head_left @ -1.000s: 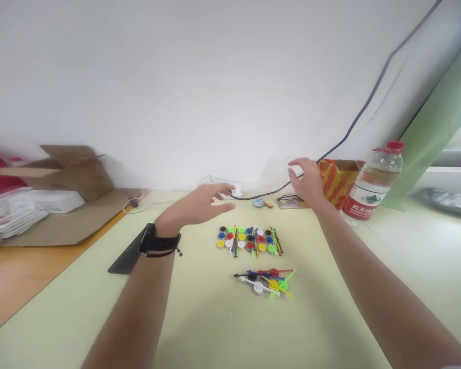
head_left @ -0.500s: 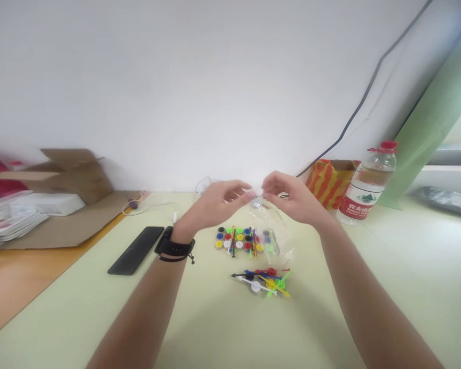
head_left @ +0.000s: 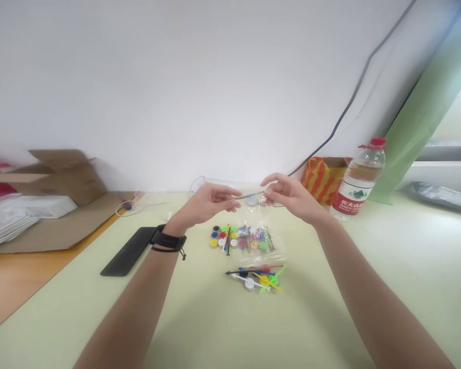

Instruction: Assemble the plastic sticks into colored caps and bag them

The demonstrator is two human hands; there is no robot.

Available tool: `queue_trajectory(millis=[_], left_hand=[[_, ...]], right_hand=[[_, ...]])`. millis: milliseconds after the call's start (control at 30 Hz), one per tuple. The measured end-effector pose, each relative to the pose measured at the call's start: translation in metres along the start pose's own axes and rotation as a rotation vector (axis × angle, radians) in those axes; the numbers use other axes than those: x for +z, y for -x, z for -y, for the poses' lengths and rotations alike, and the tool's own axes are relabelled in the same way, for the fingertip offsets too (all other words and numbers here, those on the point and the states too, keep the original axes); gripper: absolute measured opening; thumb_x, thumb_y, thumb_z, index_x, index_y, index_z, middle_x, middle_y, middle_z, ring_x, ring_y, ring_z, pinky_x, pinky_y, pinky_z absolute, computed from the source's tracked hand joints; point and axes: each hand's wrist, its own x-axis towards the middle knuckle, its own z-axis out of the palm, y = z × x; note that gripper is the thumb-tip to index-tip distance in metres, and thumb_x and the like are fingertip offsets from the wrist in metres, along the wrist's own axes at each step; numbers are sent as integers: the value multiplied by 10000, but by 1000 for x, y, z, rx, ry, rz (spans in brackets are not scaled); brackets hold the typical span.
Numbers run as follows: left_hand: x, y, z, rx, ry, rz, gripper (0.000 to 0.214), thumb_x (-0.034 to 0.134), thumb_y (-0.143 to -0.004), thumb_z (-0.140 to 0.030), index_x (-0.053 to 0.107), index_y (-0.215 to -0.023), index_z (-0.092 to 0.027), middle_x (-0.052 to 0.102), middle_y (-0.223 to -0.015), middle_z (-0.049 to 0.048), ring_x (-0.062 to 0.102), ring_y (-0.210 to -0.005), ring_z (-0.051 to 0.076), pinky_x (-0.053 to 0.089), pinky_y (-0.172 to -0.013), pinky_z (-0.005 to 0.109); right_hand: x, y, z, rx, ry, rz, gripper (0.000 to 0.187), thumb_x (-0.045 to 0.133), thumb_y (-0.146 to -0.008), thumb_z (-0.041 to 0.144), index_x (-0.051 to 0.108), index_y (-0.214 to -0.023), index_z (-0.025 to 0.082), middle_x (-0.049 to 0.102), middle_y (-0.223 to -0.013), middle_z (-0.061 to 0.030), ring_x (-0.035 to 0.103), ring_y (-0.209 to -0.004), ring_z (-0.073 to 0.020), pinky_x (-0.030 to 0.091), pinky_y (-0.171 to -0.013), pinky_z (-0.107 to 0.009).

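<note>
A clear plastic bag (head_left: 278, 253) hangs between my two hands, its top edge stretched level from one to the other. My left hand (head_left: 209, 205), with a black watch (head_left: 169, 239) on the wrist, pinches the left end of that edge. My right hand (head_left: 292, 200) pinches the right end between thumb and finger, the other fingers loosely bent. Behind and below the bag lie rows of small coloured discs (head_left: 214, 243) with thin arrows (head_left: 228, 240) among them, partly seen through the plastic. Nearer me is a loose pile of coloured arrow spinners (head_left: 249, 283).
A black phone-like slab (head_left: 126, 252) lies left of my left wrist. Further left stand an open cardboard box (head_left: 72, 177) and white stacked items (head_left: 11, 220). On the right are a water bottle (head_left: 359, 179) and a red-yellow bag (head_left: 320, 179), near a wall cable (head_left: 349, 102).
The bag's top edge has been drawn out straight between my hands, and the bag now hangs flatter. My fingertips have moved slightly apart. The view has shifted a little to the right.
</note>
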Motion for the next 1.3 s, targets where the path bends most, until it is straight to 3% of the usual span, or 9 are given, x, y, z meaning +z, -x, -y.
queue_trajectory(millis=[233,433,533,633,833,933,1100,1233,1300], left_hand=[[7,-2,2,-19,-86,50,344,717,-871,-496,766,-1035,-197,782,-840,71,722,-786,194,582,-708,305],[4,-7,16,-15,-30,-81,308,703,-873,-476,716,-909,-170,765,-822,81,718,-811,206,573,-772,344],[1,-5,17,-7,-57,-4,319,768,-816,-442,712,-1007,-192,772,-960,83,721,-914,218,569,-820,348],[5,-4,11,47,-88,32,435,763,-822,-462,690,-1181,-229,761,-1084,80,713,-968,214,560,-851,345],[12,-10,21,16,-176,37,380,689,-862,-547,787,-902,-183,773,-861,85,694,-798,212,539,-744,327],[-1,-10,37,-53,-134,-8,391,701,-846,-558,784,-845,-177,781,-879,96,711,-847,227,549,-787,334],[-23,-2,49,-107,-113,90,343,730,-833,-520,773,-841,-180,775,-890,85,709,-892,222,543,-819,319],[-18,0,45,-113,-85,171,394,762,-809,-508,755,-1064,-209,767,-1095,97,711,-986,227,549,-855,321],[-10,-3,42,-112,-92,170,440,757,-804,-530,749,-1108,-212,769,-1070,100,715,-970,230,555,-825,315]], right_hand=[[21,-3,-6,22,48,-14,280,540,-993,428,572,-1216,262,590,-751,7,593,-785,-186,521,-789,-367],[19,-2,-22,158,-45,126,712,764,-828,371,425,-1448,289,595,-840,31,622,-834,-175,547,-800,-353],[13,-2,-28,173,-51,145,621,746,-833,328,488,-1396,270,597,-818,35,625,-826,-164,540,-803,-336],[11,-2,-28,181,6,248,590,756,-815,308,532,-1359,261,648,-827,29,633,-784,-154,520,-744,-303],[6,-2,-27,208,123,359,526,764,-804,319,618,-1302,231,713,-814,18,663,-766,-161,503,-707,-284],[-8,1,-32,260,112,303,482,778,-796,336,659,-1250,224,734,-822,-3,693,-823,-188,524,-760,-316],[-29,5,-40,265,-16,125,455,797,-781,359,681,-1197,215,741,-831,-26,716,-861,-211,551,-830,-372],[-27,3,-40,266,-35,119,451,779,-797,346,664,-1215,224,744,-860,-32,708,-871,-210,551,-840,-386],[-21,2,-38,274,-24,158,453,768,-806,334,656,-1231,227,747,-885,-37,703,-886,-210,549,-843,-384]])
